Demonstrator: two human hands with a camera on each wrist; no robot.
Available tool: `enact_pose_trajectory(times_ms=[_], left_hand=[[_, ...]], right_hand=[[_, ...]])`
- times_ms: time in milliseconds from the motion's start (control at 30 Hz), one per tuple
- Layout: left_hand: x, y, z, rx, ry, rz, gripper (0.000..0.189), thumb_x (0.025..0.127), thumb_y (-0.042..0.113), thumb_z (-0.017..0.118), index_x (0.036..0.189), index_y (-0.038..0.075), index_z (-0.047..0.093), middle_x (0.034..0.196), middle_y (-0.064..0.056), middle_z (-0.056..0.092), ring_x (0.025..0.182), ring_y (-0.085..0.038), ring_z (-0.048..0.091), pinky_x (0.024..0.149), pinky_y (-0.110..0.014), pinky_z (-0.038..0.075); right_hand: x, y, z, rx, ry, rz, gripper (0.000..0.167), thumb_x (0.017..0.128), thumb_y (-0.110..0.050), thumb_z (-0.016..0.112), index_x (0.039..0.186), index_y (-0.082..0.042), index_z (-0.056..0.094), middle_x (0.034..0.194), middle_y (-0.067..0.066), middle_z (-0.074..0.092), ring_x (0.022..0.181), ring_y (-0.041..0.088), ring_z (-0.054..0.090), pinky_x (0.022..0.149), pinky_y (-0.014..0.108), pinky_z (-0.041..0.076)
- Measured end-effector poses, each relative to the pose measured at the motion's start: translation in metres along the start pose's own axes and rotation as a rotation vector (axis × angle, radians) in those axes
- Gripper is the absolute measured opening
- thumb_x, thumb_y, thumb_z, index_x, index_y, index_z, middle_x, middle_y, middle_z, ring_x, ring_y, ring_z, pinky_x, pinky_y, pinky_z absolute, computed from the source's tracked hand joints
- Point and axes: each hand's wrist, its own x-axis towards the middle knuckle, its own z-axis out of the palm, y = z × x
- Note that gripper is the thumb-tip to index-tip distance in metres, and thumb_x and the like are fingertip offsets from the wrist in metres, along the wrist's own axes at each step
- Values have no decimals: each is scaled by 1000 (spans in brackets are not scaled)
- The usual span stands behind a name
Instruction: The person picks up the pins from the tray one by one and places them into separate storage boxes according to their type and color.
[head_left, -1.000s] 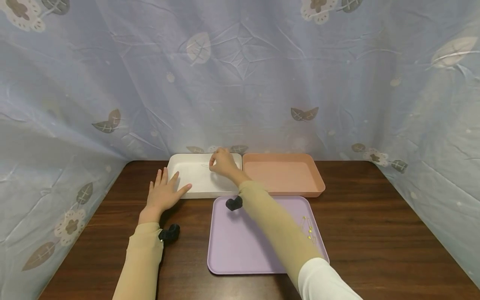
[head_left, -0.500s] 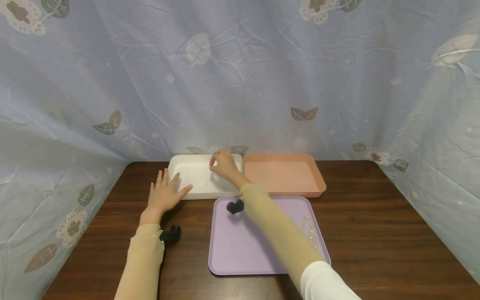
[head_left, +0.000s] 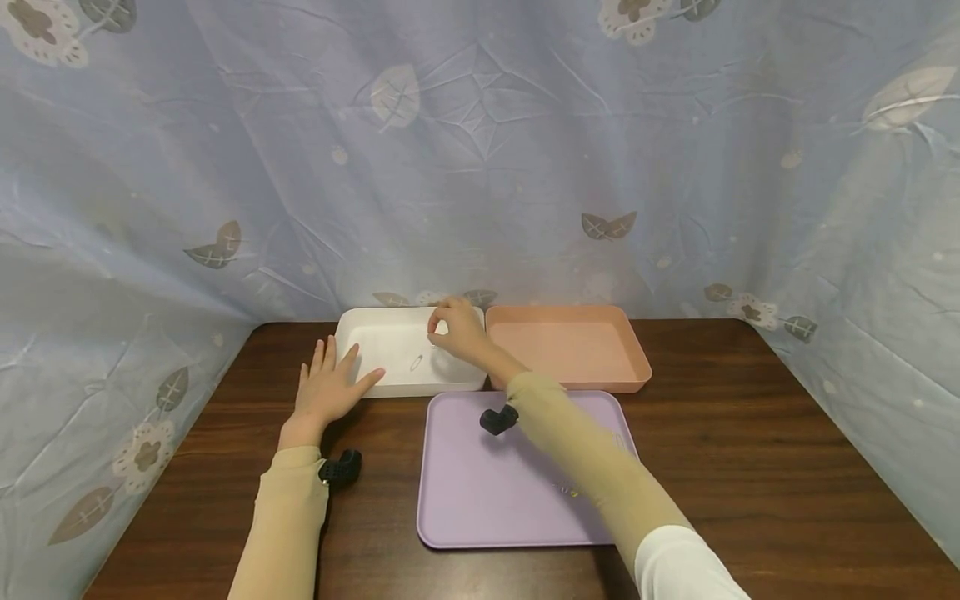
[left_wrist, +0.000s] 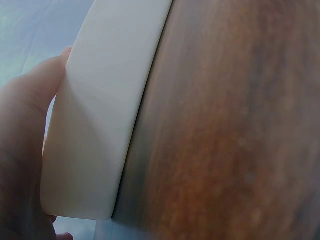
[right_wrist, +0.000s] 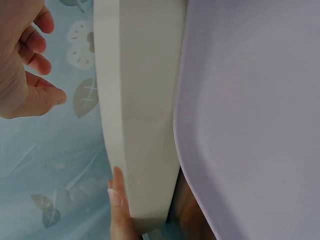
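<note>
My left hand (head_left: pixel 327 390) rests with spread fingers on the left front corner of the white tray (head_left: pixel 367 388); its thumb (left_wrist: pixel 40 80) lies over the rim in the left wrist view. A silver safety pin (head_left: pixel 416 362) lies on the white tray's floor. Above the right part of that tray is my right hand (head_left: pixel 461 331), fingers loosely bent. The right wrist view shows its thumb (right_wrist: pixel 47 100) apart from the fingers, with nothing visible between them. A gold-coloured pin (head_left: pixel 574 493) shows on the purple tray (head_left: pixel 480 508); my right forearm hides others.
A pink tray (head_left: pixel 566 346) stands right of the white one, touching or nearly so. The purple tray lies in front of both on the dark wooden table (head_left: pixel 750 450). A patterned curtain (head_left: pixel 480 167) hangs behind and at the sides.
My right hand has let go of the safety pin, which dropped into the white tray. It has since moved slightly right, the forearm covering more of the purple tray. My left hand has stayed put.
</note>
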Motion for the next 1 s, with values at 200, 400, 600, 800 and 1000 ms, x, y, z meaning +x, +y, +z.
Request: enact_pose_trajectory(times_ms=[200, 400, 600, 800, 1000], left_hand=[[-1, 1, -2, -4, -9, 2, 93, 90, 76, 35, 156, 11, 22, 161, -25, -9, 149, -46, -8, 112, -72, 1], [-2, 4, -6, -8, -14, 7, 92, 91, 74, 36, 155, 9, 22, 161, -27, -8, 149, -47, -8, 112, -73, 1], [-3, 3, -6, -12, -12, 9, 92, 91, 73, 37, 155, 9, 22, 161, -27, -7, 149, -48, -7, 112, -73, 1], [-3, 2, -5, -16, -5, 14, 92, 91, 73, 37, 155, 9, 23, 161, -28, -5, 149, -47, -7, 112, -73, 2], [-2, 1, -2, -8, -4, 14, 92, 91, 73, 36, 155, 10, 23, 161, -27, -5, 149, -48, -6, 112, -73, 2]], right_hand=[[-18, 4, -19, 100, -6, -33, 6, 86, -16, 70, 85, -11, 67, 118, 10, 59, 124, 33, 46, 113, 53, 29], [-39, 4, -39, 153, -6, -45, 5, 86, -14, 71, 85, -12, 66, 115, 10, 57, 120, 31, 46, 108, 51, 34], [-59, 5, -56, 195, -2, -48, 6, 85, -14, 72, 85, -12, 67, 114, 10, 57, 116, 29, 46, 105, 47, 37], [-78, 14, -68, 218, 38, -86, 7, 82, -11, 74, 81, -11, 67, 110, 12, 60, 115, 31, 50, 106, 49, 37], [-100, 25, -81, 254, 61, -70, 8, 80, -10, 74, 81, -11, 66, 105, 13, 61, 113, 30, 54, 103, 51, 41]])
